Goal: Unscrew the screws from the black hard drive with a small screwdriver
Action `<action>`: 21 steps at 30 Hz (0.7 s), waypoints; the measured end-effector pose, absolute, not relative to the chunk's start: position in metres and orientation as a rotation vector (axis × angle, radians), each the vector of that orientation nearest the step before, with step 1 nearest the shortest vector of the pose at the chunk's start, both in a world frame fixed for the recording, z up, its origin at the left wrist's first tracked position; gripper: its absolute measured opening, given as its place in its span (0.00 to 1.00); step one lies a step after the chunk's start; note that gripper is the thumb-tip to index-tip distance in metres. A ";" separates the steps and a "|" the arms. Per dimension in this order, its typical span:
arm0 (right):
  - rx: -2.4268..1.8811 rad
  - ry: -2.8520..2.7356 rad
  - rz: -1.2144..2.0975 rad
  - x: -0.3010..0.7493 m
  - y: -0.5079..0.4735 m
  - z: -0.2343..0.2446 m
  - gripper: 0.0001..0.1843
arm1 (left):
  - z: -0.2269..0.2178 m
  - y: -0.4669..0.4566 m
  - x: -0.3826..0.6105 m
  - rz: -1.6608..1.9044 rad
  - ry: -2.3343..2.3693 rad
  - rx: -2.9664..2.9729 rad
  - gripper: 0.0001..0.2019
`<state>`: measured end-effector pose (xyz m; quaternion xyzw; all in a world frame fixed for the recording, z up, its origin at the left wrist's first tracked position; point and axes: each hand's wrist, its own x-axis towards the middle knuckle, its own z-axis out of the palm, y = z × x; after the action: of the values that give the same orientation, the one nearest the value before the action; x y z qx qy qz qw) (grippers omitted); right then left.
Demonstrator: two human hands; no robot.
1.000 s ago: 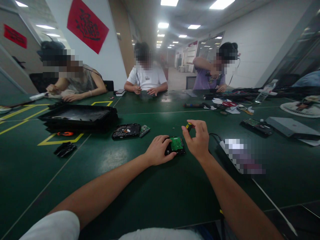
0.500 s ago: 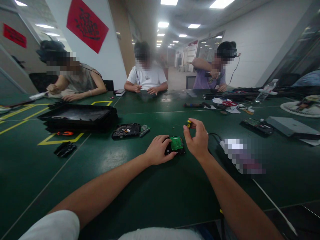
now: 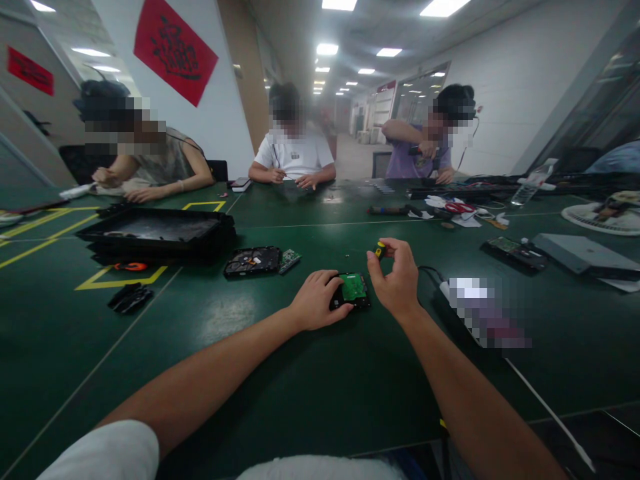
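My left hand [image 3: 316,300] is closed on the near-left edges of a hard drive [image 3: 355,288], fingers on top and thumb along the near side. The drive lies flat on the green table, its green circuit board facing up. To the right of it and slightly above the table, my right hand [image 3: 399,283] pinches a small yellow-and-black screwdriver [image 3: 381,250] between thumb and fingers; its shaft is hidden. A tiny metal piece, perhaps a screw [image 3: 347,255], lies beyond the drive.
Another hard drive [image 3: 253,261] and a loose circuit board [image 3: 290,261] lie to the left, near stacked black trays [image 3: 160,227]. A phone-like, blurred-out object [image 3: 485,310] with a cable lies right. Farther right are a drive [image 3: 515,253] and a grey case [image 3: 585,253]. Three people sit opposite.
My right hand has shifted very slightly, and the screwdriver in its fingers has tilted a little. My left hand and the hard drive have stayed in place.
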<state>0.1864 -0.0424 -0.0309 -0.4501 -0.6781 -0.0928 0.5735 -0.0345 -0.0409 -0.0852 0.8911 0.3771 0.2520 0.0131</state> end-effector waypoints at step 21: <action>-1.041 -1.618 -0.192 0.185 -0.047 -0.025 0.17 | -0.089 -0.039 -0.034 0.805 1.166 2.760 0.30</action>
<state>0.1845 -0.0466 -0.0252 -0.4432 -0.6889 -0.0819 0.5677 -0.0343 -0.0386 -0.0886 0.8895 0.3758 0.2594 0.0194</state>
